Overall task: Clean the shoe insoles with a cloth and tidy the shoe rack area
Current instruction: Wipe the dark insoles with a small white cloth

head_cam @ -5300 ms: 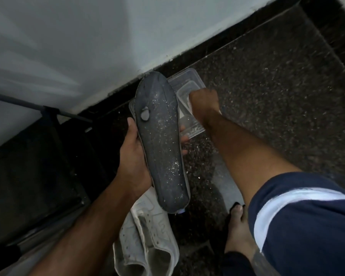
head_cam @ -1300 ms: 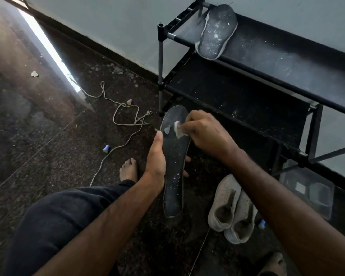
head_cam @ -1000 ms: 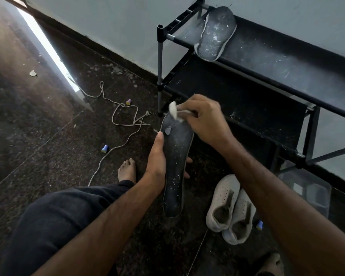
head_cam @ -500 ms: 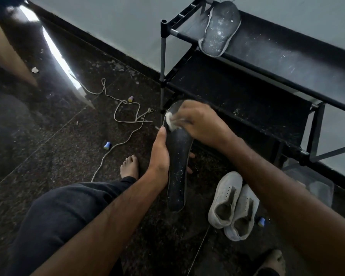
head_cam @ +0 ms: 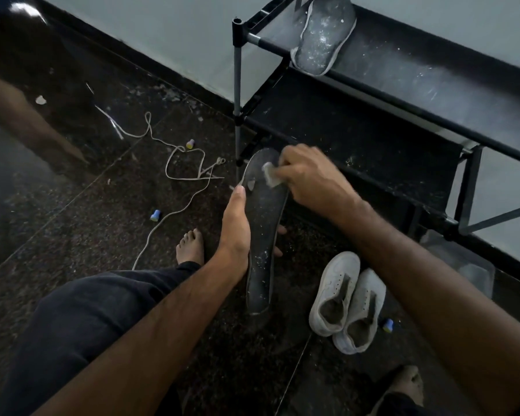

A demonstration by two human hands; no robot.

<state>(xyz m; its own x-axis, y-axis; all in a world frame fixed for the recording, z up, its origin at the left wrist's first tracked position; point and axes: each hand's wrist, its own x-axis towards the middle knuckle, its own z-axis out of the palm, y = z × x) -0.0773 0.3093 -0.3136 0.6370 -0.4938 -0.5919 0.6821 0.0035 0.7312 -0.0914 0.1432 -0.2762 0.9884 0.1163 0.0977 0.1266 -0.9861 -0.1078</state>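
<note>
My left hand (head_cam: 234,232) grips a long dark insole (head_cam: 263,235) by its left edge and holds it up over the floor, toe end pointing away from me. White specks dot its surface. My right hand (head_cam: 309,178) presses a small white cloth (head_cam: 270,175) onto the toe end of that insole. A second speckled insole (head_cam: 321,37) lies on the top shelf of the black shoe rack (head_cam: 403,94), hanging slightly over the front rail.
A pair of white sneakers (head_cam: 347,298) stands on the floor right of the held insole. White laces (head_cam: 186,172) and small blue and yellow caps (head_cam: 155,215) lie scattered on the dark floor at left. A clear plastic container (head_cam: 469,262) sits under the rack's right end.
My right hand has slid the cloth back down from the insole's tip onto its toe area. The left hand keeps the insole in the same grip.
</note>
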